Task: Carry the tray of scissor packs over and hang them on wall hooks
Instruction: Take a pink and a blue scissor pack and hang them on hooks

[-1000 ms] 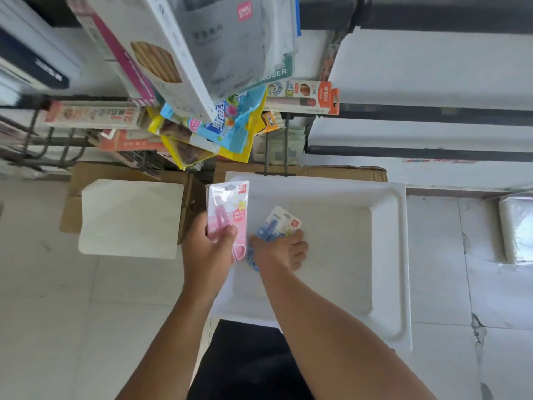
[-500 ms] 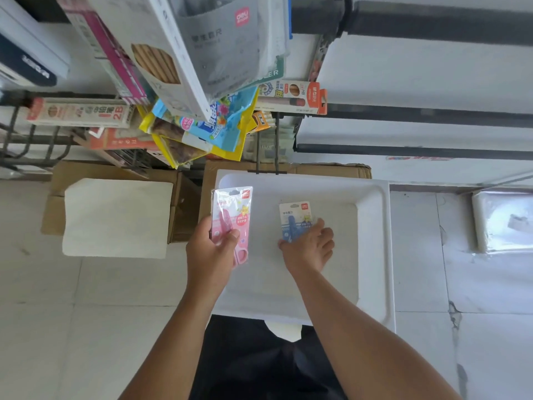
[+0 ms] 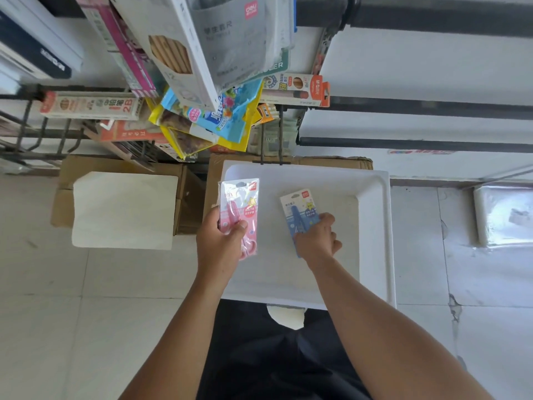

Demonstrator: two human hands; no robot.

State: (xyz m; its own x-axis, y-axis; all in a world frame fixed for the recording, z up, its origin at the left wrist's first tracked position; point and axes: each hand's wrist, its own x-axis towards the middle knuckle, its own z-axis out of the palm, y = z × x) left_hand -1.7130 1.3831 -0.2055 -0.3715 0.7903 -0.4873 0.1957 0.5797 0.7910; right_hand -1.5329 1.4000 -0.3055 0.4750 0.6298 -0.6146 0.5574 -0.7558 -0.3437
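A white tray (image 3: 375,243) rests on a cardboard box below me, with nothing loose left on its floor. My left hand (image 3: 219,246) grips a pink scissor pack (image 3: 240,203) upright over the tray's left edge. My right hand (image 3: 317,241) holds a blue scissor pack (image 3: 298,209) by its lower end, lifted a little above the tray's middle. Black wall hooks (image 3: 271,140) stick out just beyond the tray's far rim, under hanging stationery.
Hanging stationery packs (image 3: 202,67) crowd the rack above the tray. A second cardboard box with a white sheet (image 3: 124,209) sits to the left. A wrapped white bundle (image 3: 504,215) lies on the tiled floor at right. White slat-wall panels (image 3: 418,67) run along the right.
My right hand picked the blue pack up off the tray floor and turned it upright, moving to the right. The left hand kept hold of the pink pack.
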